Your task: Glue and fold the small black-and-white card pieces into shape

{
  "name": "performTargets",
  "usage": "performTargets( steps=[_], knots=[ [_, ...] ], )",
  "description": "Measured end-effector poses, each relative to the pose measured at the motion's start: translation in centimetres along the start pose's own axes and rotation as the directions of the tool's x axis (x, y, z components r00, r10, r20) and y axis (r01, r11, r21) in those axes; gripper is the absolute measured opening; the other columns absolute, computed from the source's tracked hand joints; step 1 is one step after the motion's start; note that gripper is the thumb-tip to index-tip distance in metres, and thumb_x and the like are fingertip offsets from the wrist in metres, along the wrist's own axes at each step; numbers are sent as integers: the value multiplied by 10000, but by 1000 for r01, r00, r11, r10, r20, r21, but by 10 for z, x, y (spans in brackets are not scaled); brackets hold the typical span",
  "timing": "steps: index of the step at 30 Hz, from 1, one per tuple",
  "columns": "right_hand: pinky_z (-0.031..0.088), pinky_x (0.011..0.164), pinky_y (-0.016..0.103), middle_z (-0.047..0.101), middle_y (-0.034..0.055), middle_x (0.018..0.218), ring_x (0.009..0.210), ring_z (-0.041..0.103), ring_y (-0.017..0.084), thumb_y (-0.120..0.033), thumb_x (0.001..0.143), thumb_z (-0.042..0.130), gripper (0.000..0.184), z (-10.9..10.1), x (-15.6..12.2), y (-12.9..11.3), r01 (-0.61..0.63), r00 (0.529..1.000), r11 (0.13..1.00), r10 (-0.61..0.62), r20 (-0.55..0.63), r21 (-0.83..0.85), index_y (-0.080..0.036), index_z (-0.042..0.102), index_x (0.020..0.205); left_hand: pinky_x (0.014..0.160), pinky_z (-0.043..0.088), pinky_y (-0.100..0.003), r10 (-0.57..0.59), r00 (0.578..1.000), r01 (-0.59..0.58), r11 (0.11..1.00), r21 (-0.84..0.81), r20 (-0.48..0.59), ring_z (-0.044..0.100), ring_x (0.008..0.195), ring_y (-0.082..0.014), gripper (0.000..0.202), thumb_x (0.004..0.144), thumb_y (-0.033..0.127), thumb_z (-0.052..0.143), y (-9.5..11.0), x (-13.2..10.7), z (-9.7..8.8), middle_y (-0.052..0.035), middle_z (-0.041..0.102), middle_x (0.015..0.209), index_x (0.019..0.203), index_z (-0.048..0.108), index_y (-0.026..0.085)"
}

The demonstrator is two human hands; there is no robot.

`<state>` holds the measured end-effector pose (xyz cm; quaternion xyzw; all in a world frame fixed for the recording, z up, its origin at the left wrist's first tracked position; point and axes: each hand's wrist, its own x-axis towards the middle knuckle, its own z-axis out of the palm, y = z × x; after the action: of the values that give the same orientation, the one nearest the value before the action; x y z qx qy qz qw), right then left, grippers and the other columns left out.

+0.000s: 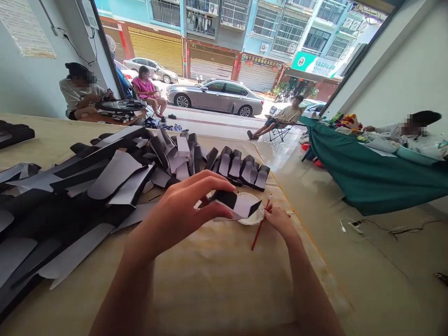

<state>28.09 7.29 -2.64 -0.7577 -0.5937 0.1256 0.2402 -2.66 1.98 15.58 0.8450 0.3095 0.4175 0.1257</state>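
Note:
My left hand (185, 205) is raised over the table, its thumb and fingers pinching a small folded paper box (241, 205), black on some faces and white on others, with one end flap standing up. Behind the box is a round white dish (252, 219), partly covered by it. At the dish's right rim, my right hand (278, 218) has its fingertips closed on a thin red stick (258, 237), which slants down towards me. Whether the stick is a brush or a pencil is too small to tell.
Black-and-white folded paper pieces (115, 179) pile up on the left of the cloth-covered table (210, 289). Several finished-looking boxes (241, 169) stand in a row behind the dish. A green-covered table (378, 177) is at right. Several people sit nearby; a power strip (355, 225) lies on the floor.

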Motion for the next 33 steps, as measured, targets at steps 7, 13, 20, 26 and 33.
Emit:
performTargets(
  steps=[7,13,20,26,33],
  knots=[
    [486,620,322,669,42,608,588,631,192,-243,666,580,130,4,-5,20,-9,989,893,75,-128,450,-166,639,753,726,556,-205,-59,998,58,997,-42,-20,634,833,-111,190,819,315,624,-17,-2,-1,-6,645,1072,992,639,239],
    [553,727,371,711,81,854,784,690,194,-403,758,512,338,-32,-19,18,188,929,611,144,-342,769,-161,630,963,735,548,-236,-66,998,65,995,-75,-7,633,883,-127,158,834,279,610,-44,-3,13,-31,649,1084,971,627,203],
    [524,712,350,669,56,736,654,630,163,-461,825,546,360,10,-44,-22,311,830,700,129,-543,643,-132,648,930,775,517,-240,30,991,-13,992,-129,132,622,905,-119,145,870,252,556,-63,-10,27,-45,624,1106,979,645,215],
    [480,766,353,686,104,801,779,644,223,-492,857,484,380,28,-47,-19,297,846,873,-52,-530,388,-149,644,825,788,502,-258,-60,983,85,986,-146,173,618,896,-127,138,867,245,540,-89,-14,33,-60,614,1110,900,664,194],
    [478,754,347,683,113,855,810,640,226,-498,906,386,414,33,-45,-15,321,844,923,-178,-506,211,-160,621,866,676,487,-243,-92,968,127,982,-140,236,604,774,-106,190,816,354,604,-89,-15,31,-65,606,1180,892,648,186]
  ],
)
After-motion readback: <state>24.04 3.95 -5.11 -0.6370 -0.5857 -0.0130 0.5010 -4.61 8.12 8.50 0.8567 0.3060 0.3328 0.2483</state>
